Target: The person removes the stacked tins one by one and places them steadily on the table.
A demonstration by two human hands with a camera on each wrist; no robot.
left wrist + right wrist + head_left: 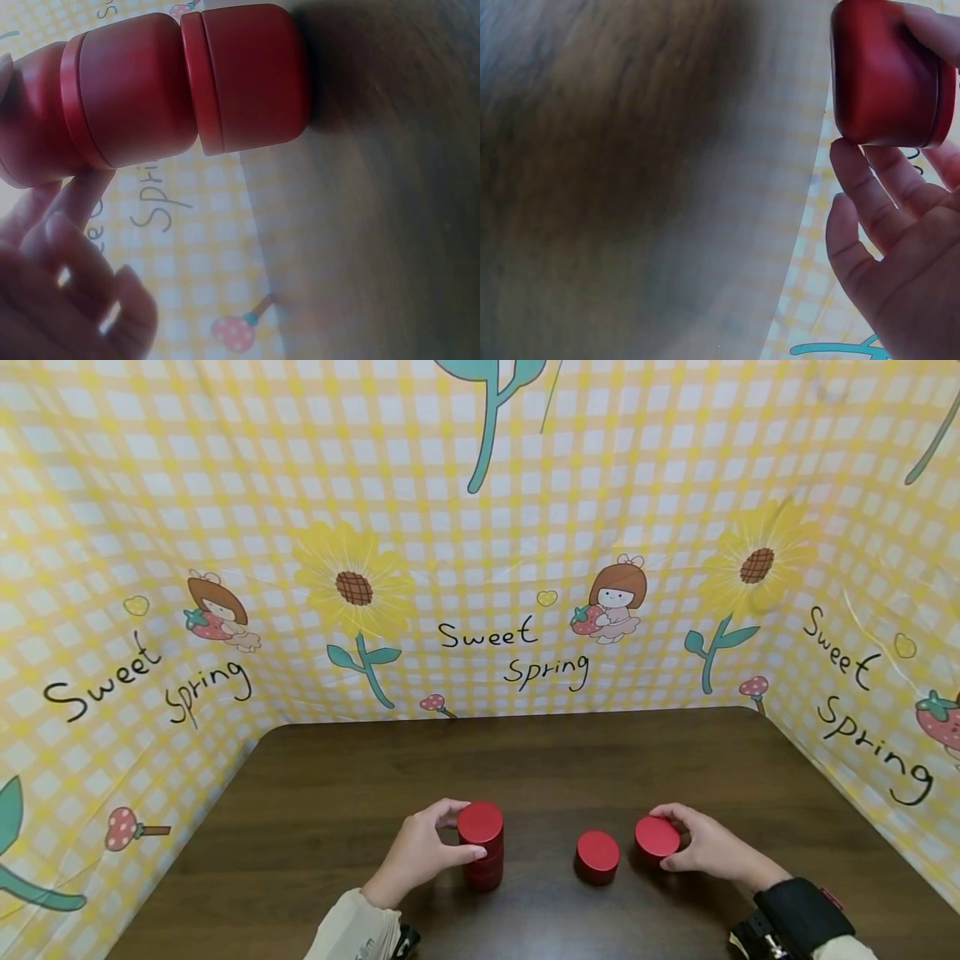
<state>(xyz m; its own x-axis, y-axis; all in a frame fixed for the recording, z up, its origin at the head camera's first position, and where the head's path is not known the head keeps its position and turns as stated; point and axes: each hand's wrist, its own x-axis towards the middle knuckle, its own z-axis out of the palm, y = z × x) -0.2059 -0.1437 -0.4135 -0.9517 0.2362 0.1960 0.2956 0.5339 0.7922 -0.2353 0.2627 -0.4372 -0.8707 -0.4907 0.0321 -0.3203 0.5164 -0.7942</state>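
Three round red tins with lids stand in a stack [483, 864] at the left. My left hand [427, 852] grips the top tin [34, 112], thumb in front and fingers behind. Below it are the middle tin [139, 94] and the bottom tin [259, 75], which rests on the table. My right hand [716, 847] pinches another red tin [657, 837] between thumb and fingers; in the right wrist view this tin [889, 75] appears raised off the table. Between the hands, a single red tin [597, 858] sits on the table, untouched.
A dark brown wooden table [525, 760] lies under everything. Yellow checked cloth [480, 568] with printed flowers and lettering hangs behind it and along both sides.
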